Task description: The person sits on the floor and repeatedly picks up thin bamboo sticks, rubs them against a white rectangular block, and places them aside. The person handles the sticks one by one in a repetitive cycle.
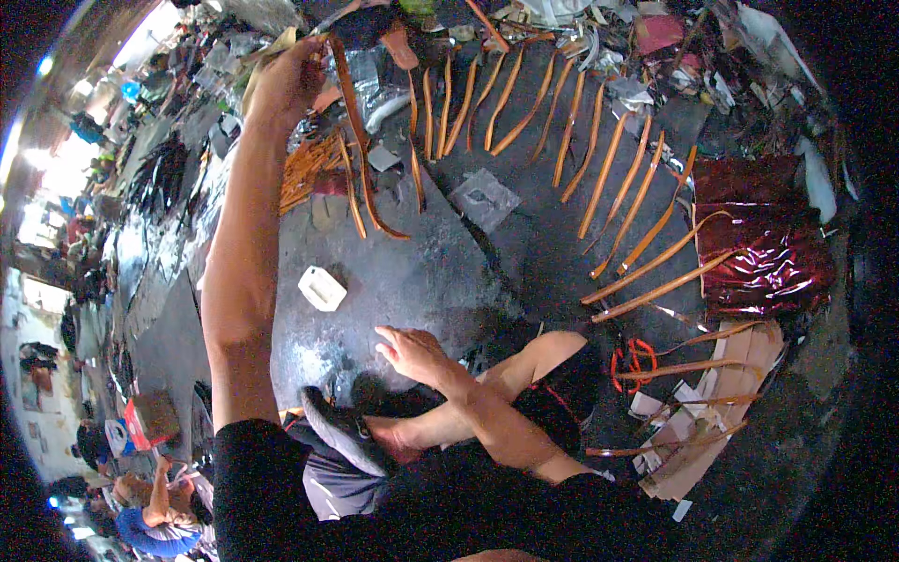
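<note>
My left hand (292, 82) reaches far out at the upper left, its fingers closed at the top end of a long brown strap (356, 122). The strap hangs down and curls at its lower end over the dark floor (403, 281). A shorter brown strap (349, 192) lies beside it, and a pile of thin brown strips (307, 173) is just below the hand. Over my crossed legs, my right hand (417, 354) holds nothing, its index finger stretched out. A small white block-like piece (321, 288) rests on the floor ahead of it.
Several brown straps (508, 103) lie spaced in an arc from the top round to the right. A shiny dark red sheet (758, 234), cardboard (716, 412) and a red-orange cord (635, 363) are at the right. Scraps (655, 33) heap up behind. Another person (159, 515) sits at lower left.
</note>
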